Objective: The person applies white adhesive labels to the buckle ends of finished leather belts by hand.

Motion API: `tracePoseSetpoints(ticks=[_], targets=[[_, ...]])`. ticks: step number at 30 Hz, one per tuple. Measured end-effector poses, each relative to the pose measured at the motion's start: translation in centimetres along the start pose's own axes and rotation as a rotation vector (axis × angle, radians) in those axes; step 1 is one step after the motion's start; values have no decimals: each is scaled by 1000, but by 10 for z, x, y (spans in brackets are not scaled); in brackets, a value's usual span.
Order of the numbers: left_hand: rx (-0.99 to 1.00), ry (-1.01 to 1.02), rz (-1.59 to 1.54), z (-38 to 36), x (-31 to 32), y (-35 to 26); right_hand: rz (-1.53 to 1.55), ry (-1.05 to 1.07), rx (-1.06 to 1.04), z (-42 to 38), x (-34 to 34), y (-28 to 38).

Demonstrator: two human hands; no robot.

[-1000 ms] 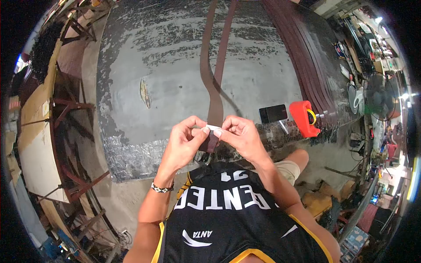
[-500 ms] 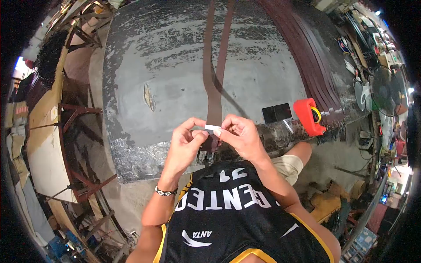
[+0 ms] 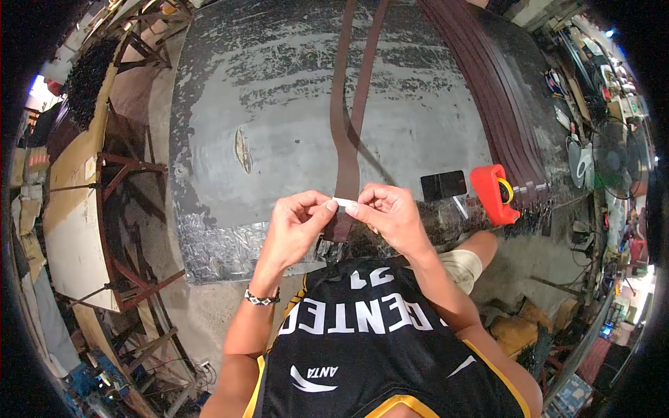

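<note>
Between my two hands runs a long brown strap [image 3: 346,171], its near end curving down to me across the grey table. A short white strip [image 3: 343,202], which looks like tape, lies across this strap. My left hand [image 3: 301,221] has thumb and forefinger closed at the left edge of the strap and strip. On the opposite edge, my right hand [image 3: 388,217] pinches with its thumb on the strip. Below the fingers a darker brown strap end [image 3: 337,228] shows at the table's front edge. The fingertips partly hide where strip and strap meet.
To the right lie a black phone [image 3: 443,184] and a red tape dispenser [image 3: 493,195] with a yellow-rimmed roll. Behind them, several dark brown straps [image 3: 498,122] stretch up the worn table [image 3: 279,125]. A metal-framed board [image 3: 73,237] stands left.
My left thumb and forefinger have closed in on the strip's left end, where they were apart before. The whole view has shifted slightly.
</note>
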State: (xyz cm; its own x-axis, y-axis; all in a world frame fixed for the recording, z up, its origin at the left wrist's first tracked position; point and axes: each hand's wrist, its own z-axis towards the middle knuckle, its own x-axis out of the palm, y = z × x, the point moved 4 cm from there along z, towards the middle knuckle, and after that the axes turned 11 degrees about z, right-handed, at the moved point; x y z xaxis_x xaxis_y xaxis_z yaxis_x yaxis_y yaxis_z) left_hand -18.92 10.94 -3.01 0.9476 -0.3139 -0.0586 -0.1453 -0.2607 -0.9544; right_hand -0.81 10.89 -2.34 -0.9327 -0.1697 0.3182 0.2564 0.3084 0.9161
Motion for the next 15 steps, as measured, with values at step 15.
tracePoseSetpoints(ticks=[15], targets=[[26, -7, 151, 1, 3, -23, 6, -35, -3, 1, -4, -1]])
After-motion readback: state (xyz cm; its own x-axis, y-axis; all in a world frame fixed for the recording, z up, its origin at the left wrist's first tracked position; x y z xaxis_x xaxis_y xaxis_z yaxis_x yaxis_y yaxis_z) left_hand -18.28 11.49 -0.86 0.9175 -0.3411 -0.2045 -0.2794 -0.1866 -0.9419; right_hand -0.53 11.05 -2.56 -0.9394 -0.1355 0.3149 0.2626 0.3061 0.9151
